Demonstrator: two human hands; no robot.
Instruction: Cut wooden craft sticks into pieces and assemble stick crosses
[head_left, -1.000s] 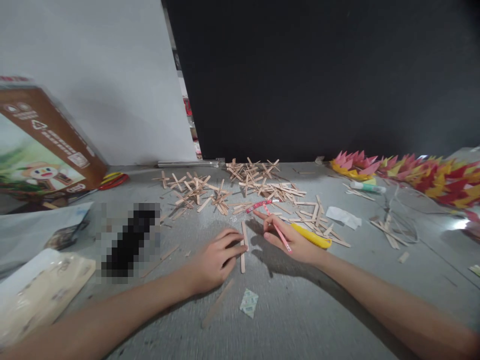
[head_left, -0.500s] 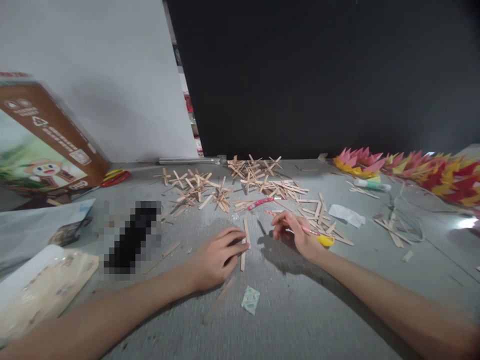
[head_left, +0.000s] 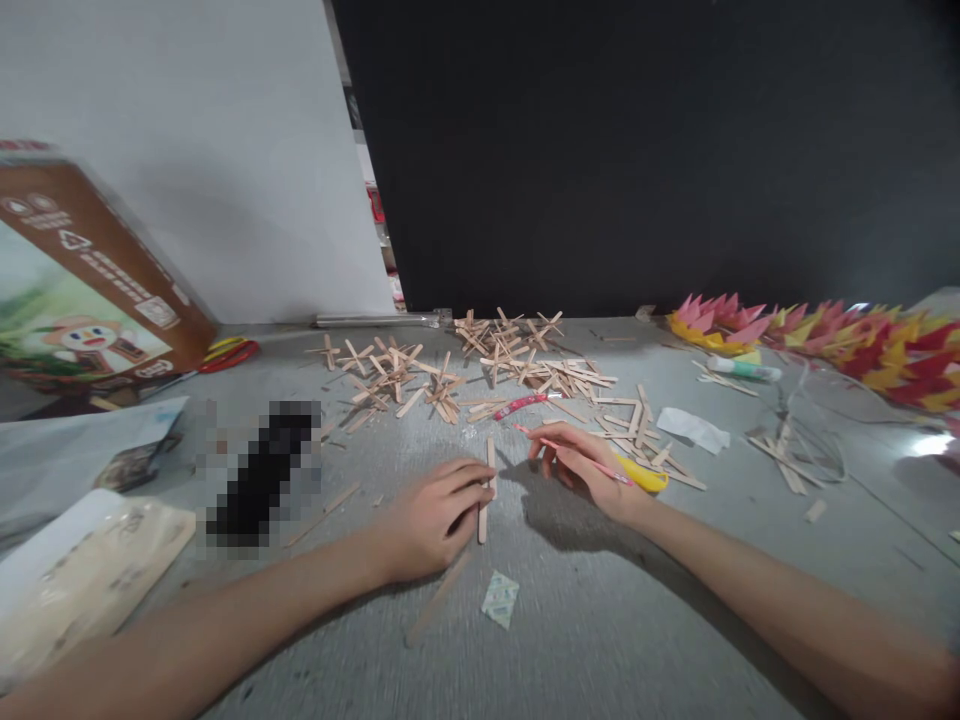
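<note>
My left hand [head_left: 433, 512] lies on the grey table [head_left: 600, 620] with its fingertips pressing a wooden craft stick [head_left: 486, 476] that points away from me. My right hand [head_left: 579, 466] is closed round a thin pink pencil [head_left: 571, 451], its tip aimed left toward the far end of that stick. A yellow utility knife [head_left: 642, 474] lies just behind the right hand. Piles of crossed craft sticks [head_left: 480, 370] spread across the table beyond both hands, and a small pink tube [head_left: 520, 404] lies among them.
A brown printed box [head_left: 82, 290] leans at the far left, with plastic packets [head_left: 82, 570] in front of it. Pink, red and yellow folded paper shapes [head_left: 825, 340] line the back right. A glue stick [head_left: 739, 369], white paper scrap [head_left: 694, 430], small sachet [head_left: 499, 600] and loose stick [head_left: 439, 598] lie around.
My right hand has swung the pink pencil from pointing toward me to pointing left at the stick. My left hand has stayed on the stick.
</note>
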